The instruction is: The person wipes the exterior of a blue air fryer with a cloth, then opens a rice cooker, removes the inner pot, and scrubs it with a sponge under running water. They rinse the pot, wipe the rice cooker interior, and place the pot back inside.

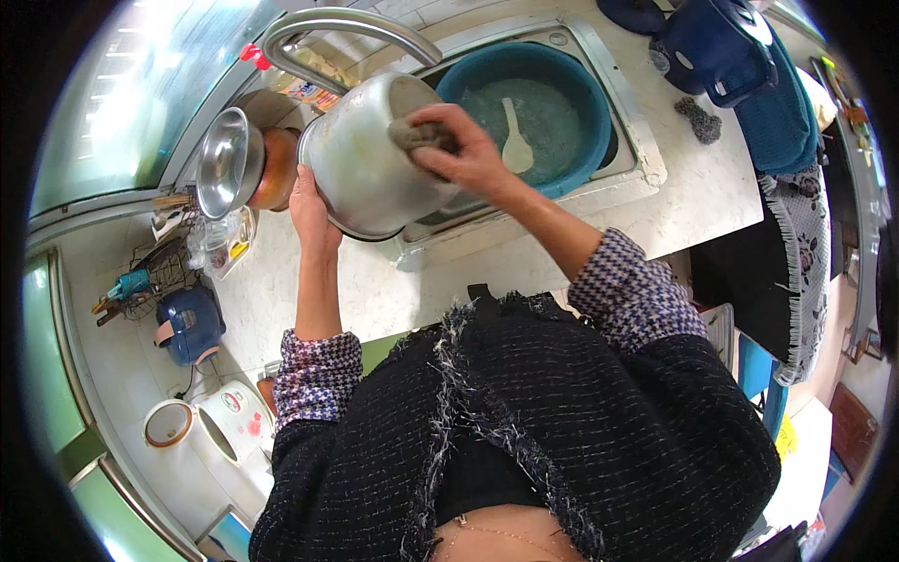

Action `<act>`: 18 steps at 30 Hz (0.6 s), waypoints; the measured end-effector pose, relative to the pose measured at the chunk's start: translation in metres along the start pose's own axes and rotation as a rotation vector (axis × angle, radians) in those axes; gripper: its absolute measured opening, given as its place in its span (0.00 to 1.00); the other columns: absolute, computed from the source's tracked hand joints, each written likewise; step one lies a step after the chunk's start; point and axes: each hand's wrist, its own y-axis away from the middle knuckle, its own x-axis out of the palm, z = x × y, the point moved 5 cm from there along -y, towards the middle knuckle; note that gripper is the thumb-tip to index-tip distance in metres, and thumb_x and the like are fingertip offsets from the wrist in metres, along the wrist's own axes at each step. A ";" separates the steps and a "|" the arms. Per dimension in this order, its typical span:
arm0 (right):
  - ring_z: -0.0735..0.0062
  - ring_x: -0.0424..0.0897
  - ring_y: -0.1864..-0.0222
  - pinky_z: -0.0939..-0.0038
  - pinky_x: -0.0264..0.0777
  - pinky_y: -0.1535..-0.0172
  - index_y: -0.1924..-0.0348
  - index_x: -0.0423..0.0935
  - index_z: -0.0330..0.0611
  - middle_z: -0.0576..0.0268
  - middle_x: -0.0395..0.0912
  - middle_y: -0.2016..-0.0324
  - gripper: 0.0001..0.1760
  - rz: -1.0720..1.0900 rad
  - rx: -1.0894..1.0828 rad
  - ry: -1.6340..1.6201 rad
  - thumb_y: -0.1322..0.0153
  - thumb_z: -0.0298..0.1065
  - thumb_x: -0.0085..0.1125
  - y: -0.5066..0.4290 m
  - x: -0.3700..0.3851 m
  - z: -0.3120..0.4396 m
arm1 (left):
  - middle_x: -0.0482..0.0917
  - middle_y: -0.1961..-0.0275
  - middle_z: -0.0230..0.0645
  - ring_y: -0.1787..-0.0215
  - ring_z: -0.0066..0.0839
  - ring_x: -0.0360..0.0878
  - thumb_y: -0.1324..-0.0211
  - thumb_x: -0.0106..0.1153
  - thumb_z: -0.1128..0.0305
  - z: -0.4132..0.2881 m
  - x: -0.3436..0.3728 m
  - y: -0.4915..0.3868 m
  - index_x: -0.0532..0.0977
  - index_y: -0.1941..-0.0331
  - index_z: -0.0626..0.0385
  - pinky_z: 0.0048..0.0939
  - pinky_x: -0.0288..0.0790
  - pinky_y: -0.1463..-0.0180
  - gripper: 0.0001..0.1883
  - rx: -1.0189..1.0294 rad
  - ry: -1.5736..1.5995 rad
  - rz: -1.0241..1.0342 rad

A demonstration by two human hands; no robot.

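A metal pot (365,154), likely a rice cooker's inner pot, is tilted on its side at the sink's left edge, its base turned to the right. My left hand (314,214) grips it by the rim. A dark scouring pad (425,137) is pressed against the pot near its base by my right hand (463,151), which is blurred. To the right, a blue plastic basin (597,105) of cloudy water sits in the steel sink (635,144). In the basin lies a white rice paddle (516,144).
A curved faucet (351,21) arches above the pot. Left of it are a bottle (309,77), a steel bowl (228,165) and a brown pot (277,168). A steel wool scourer (699,119) and a blue appliance (716,49) are on the right counter. An open rice cooker (242,418) stands at lower left.
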 end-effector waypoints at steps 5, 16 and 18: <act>0.53 0.70 0.51 0.61 0.63 0.46 0.53 0.73 0.43 0.51 0.72 0.55 0.18 -0.258 0.046 0.159 0.34 0.39 0.57 -0.047 -0.004 -0.034 | 0.76 0.49 0.38 0.50 0.28 0.75 0.31 0.42 0.60 -0.006 0.017 0.011 0.68 0.48 0.65 0.31 0.68 0.46 0.19 -0.039 0.072 0.126; 0.54 0.67 0.49 0.60 0.60 0.44 0.54 0.71 0.41 0.53 0.67 0.53 0.16 -0.186 -0.087 0.087 0.35 0.28 0.57 0.018 0.021 0.023 | 0.79 0.57 0.34 0.59 0.20 0.75 0.33 0.46 0.61 -0.022 0.014 -0.004 0.72 0.54 0.66 0.23 0.69 0.53 0.17 0.181 -0.128 0.056; 0.55 0.68 0.47 0.60 0.59 0.42 0.54 0.72 0.44 0.56 0.68 0.52 0.18 -0.138 -0.230 0.267 0.37 0.27 0.59 0.017 0.024 0.039 | 0.79 0.60 0.31 0.61 0.18 0.74 0.33 0.47 0.61 -0.027 0.016 -0.001 0.73 0.56 0.65 0.21 0.68 0.56 0.16 0.204 -0.179 0.046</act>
